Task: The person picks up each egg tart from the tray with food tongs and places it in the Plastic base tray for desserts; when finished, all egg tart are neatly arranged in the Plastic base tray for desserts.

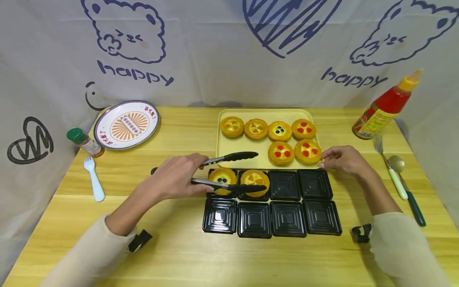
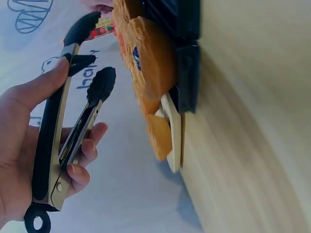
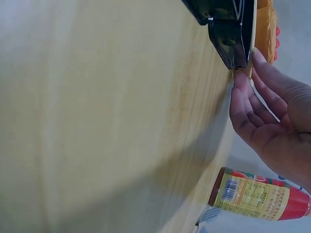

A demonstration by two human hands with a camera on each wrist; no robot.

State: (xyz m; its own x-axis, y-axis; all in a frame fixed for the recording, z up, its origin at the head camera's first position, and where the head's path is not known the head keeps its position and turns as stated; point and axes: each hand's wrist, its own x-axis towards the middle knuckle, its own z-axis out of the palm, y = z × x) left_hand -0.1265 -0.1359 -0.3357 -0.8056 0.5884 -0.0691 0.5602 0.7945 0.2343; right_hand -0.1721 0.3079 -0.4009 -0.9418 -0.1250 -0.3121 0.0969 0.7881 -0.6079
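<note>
My left hand [image 1: 175,177] grips a pair of black-tipped metal tongs [image 2: 53,126], whose arms are spread apart with nothing between them. The tongs hover over two tarts in the black compartment tray: a blueberry tart [image 1: 219,174] and a tart with yellow pieces [image 1: 254,177]. At the near right corner of the cream tray [image 1: 247,153], my right hand [image 1: 343,160] pinches the rim between thumb and fingers, as the right wrist view [image 3: 272,104] also shows. Several tarts stand on that tray, some with red toppings, such as the strawberry tart [image 1: 307,151] beside my right hand.
Behind on the left lie a patterned plate [image 1: 107,139], a green-capped shaker [image 1: 84,142] and a pale blue fork [image 1: 94,179]. To the right are a red sauce bottle [image 1: 385,107], a metal fork [image 1: 391,169] and a spoon [image 1: 407,187]. A printed cloth [image 1: 215,59] hangs behind the table.
</note>
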